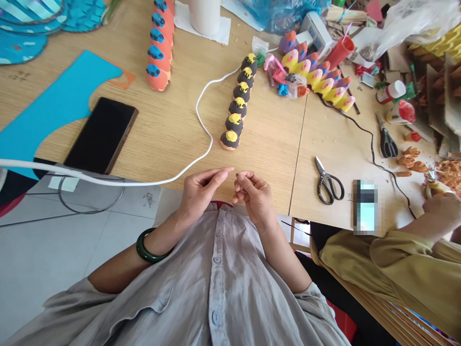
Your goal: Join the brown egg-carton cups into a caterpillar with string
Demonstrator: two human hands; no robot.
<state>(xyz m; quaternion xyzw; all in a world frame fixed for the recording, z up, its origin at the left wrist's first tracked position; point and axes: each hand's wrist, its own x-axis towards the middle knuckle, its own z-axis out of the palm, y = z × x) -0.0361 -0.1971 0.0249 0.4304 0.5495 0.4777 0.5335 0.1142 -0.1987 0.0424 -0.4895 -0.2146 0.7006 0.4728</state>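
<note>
My left hand [202, 191] is raised at the front edge of the table, its fingers stretched out and the thumb lying close beside them; I see nothing held in it. Facing it, my right hand [255, 194] pinches a tiny dark bit [236, 174] between thumb and forefinger, too small to tell its kind. The fingertips of both hands are close but apart. Just beyond them stands a row of black-topped figures with yellow patches [236, 120], lined up away from me. A white cable [201, 115] curves past the row's left side.
On the left lie a phone [103, 134] and a blue sheet [61, 105]. Orange figures [160, 57] stand behind. Yellow and purple figures [320, 79], scissors [328, 185] and a blurred-out device [366, 206] are to the right. A co-worker's hand [442, 211] works at far right.
</note>
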